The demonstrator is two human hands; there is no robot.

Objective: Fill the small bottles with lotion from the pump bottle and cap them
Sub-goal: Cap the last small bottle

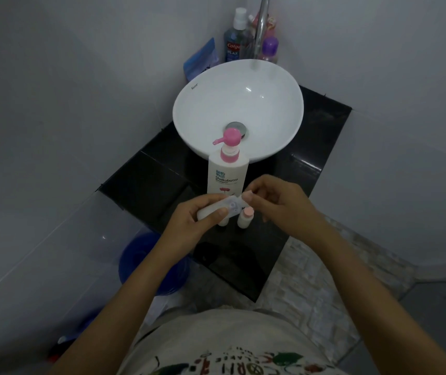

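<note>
- My left hand (192,218) was curled around a small white bottle (210,210), holding it tilted above the black counter (146,182), its flip cap (233,207) swung open.
- My right hand (278,204) pinched that cap's edge between thumb and forefinger, the other fingers loosely bent.
- Below both hands, two more small bottles stood upright near the counter's front edge; one showed a pink cap (248,211), the other (223,221) was mostly hidden by my left hand.
- The pump bottle (228,173) stood just behind them, against the white basin (238,109), its pink nozzle pointing left.
- Mouthwash (236,41) and a purple-capped bottle (269,48) crowded the back corner by the tap (262,25).
- Bare counter lay to the left and right of the pump bottle.
</note>
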